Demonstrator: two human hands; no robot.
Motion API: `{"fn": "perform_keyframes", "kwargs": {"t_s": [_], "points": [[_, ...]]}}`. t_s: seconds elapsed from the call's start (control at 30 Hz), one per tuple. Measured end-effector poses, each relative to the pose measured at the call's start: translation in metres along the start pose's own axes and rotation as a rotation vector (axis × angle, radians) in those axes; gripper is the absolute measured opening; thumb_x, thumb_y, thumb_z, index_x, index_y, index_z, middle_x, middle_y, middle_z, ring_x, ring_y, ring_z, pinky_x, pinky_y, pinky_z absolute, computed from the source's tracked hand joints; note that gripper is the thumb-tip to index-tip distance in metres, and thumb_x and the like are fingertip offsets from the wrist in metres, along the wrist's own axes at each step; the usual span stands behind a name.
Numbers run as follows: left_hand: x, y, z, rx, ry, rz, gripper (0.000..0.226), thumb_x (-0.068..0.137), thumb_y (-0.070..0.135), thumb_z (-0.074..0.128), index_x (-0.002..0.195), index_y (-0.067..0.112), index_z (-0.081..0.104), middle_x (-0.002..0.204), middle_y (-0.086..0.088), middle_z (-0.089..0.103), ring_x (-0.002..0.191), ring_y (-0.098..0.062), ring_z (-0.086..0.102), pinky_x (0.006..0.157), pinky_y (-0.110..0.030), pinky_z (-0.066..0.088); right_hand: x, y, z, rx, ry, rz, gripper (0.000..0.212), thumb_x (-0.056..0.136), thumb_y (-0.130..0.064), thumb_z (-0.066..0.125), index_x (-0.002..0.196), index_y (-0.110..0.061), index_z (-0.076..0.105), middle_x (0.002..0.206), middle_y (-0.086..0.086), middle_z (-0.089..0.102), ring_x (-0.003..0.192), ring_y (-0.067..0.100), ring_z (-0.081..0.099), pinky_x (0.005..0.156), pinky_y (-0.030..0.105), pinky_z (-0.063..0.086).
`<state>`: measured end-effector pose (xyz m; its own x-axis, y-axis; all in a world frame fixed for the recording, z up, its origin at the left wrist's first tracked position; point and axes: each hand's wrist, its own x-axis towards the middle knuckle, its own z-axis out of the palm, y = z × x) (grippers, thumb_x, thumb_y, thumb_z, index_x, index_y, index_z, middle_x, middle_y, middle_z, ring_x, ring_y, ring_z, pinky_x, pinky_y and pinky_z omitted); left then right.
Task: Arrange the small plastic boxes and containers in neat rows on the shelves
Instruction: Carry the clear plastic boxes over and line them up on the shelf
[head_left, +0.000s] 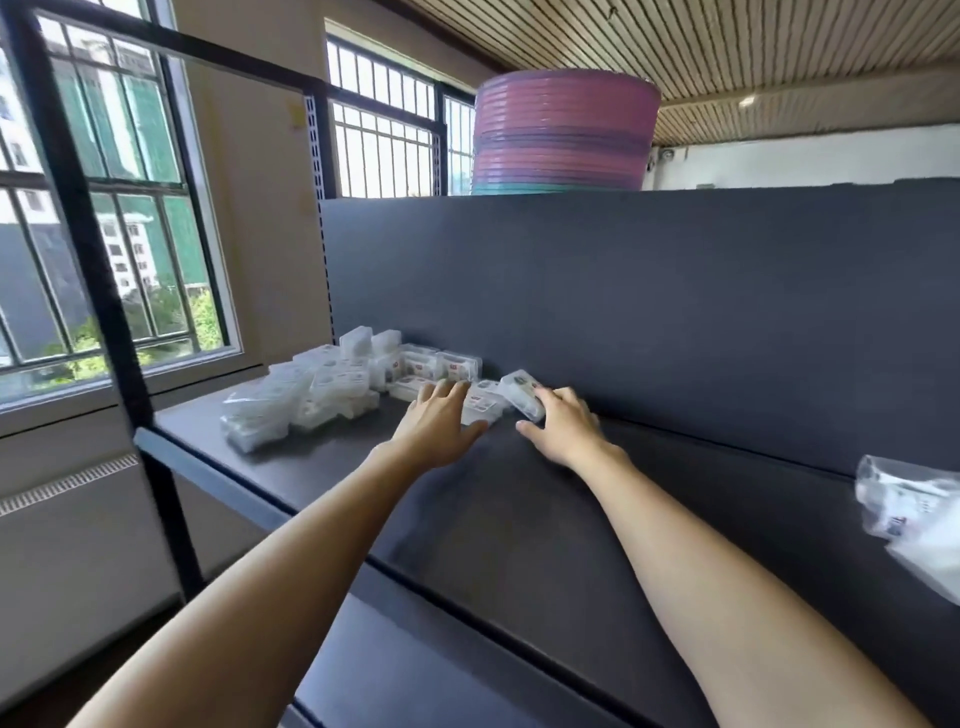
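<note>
Right hand (563, 428): fingers curled over a tilted clear plastic box (521, 393), gripping it against the shelf's dark back panel (675, 312).
Left hand (439, 421): fingers straight and spread, holding nothing, fingertips touching a flat clear box with a red-marked label (482, 406) that lies between the two hands.
Box contents: too blurred to tell; only white labels show through the clear plastic.
Loose pile of clear boxes (332, 387): on the shelf (519, 519) beyond and left of the left hand, some upright, some lying flat.
Bagged boxes (257, 415): left edge of that pile.
Second clear bag (909, 504): well apart, far right of the right hand.
</note>
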<state>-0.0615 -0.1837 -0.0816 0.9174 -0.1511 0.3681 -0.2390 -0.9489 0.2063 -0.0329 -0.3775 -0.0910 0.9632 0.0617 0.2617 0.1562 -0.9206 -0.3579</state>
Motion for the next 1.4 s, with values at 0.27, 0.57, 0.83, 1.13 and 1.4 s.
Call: {"fn": "perform_keyframes", "kwargs": {"t_s": [0.27, 0.57, 0.83, 1.13, 1.4], "points": [[0.038, -0.018, 0.029, -0.143, 0.010, 0.085, 0.045, 0.091, 0.048, 0.056, 0.116, 0.010, 0.055, 0.125, -0.009, 0.055, 0.124, -0.031, 0.042, 0.103, -0.041, 0.037, 0.017, -0.005, 0.022, -0.052, 0.187, 0.017, 0.043, 0.093, -0.053, 0.059, 0.118, -0.019, 0.050, 0.124, 0.011, 0.052, 0.116, 0.035, 0.051, 0.096, 0.043, 0.040], [0.047, -0.026, 0.037, -0.248, 0.033, 0.101, 0.057, 0.080, 0.054, 0.070, 0.112, 0.010, 0.053, 0.121, -0.010, 0.055, 0.118, -0.033, 0.044, 0.100, -0.046, 0.039, 0.015, -0.006, 0.023, -0.108, 0.236, 0.005, 0.038, 0.096, -0.048, 0.058, 0.111, -0.015, 0.047, 0.114, 0.015, 0.059, 0.106, 0.038, 0.056, 0.090, 0.044, 0.042], [0.053, -0.037, 0.035, -0.388, -0.011, -0.006, 0.088, 0.064, 0.053, 0.085, 0.137, 0.016, 0.053, 0.132, -0.009, 0.047, 0.127, -0.032, 0.032, 0.112, -0.038, 0.028, 0.005, -0.009, 0.019, -0.047, 0.284, -0.052, 0.040, 0.088, -0.043, 0.071, 0.098, -0.017, 0.043, 0.103, 0.010, 0.059, 0.097, 0.033, 0.056, 0.084, 0.043, 0.045], [0.051, -0.033, 0.029, -0.427, 0.005, 0.074, 0.075, 0.066, 0.039, 0.085, 0.132, 0.021, 0.056, 0.128, -0.005, 0.042, 0.122, -0.030, 0.030, 0.108, -0.036, 0.026, -0.011, -0.011, 0.014, -0.141, 0.419, -0.044, 0.070, 0.079, -0.040, 0.080, 0.135, -0.007, 0.053, 0.120, 0.013, 0.049, 0.110, 0.033, 0.047, 0.098, 0.043, 0.043], [0.041, -0.019, 0.027, -0.525, 0.125, 0.267, 0.062, 0.060, 0.041, 0.083, 0.111, 0.024, 0.051, 0.109, 0.005, 0.040, 0.109, -0.024, 0.033, 0.094, -0.040, 0.036, -0.047, -0.011, 0.006, -0.172, 0.429, -0.045, 0.067, 0.078, -0.037, 0.081, 0.134, -0.013, 0.053, 0.122, 0.006, 0.045, 0.115, 0.027, 0.042, 0.098, 0.040, 0.044]]}}
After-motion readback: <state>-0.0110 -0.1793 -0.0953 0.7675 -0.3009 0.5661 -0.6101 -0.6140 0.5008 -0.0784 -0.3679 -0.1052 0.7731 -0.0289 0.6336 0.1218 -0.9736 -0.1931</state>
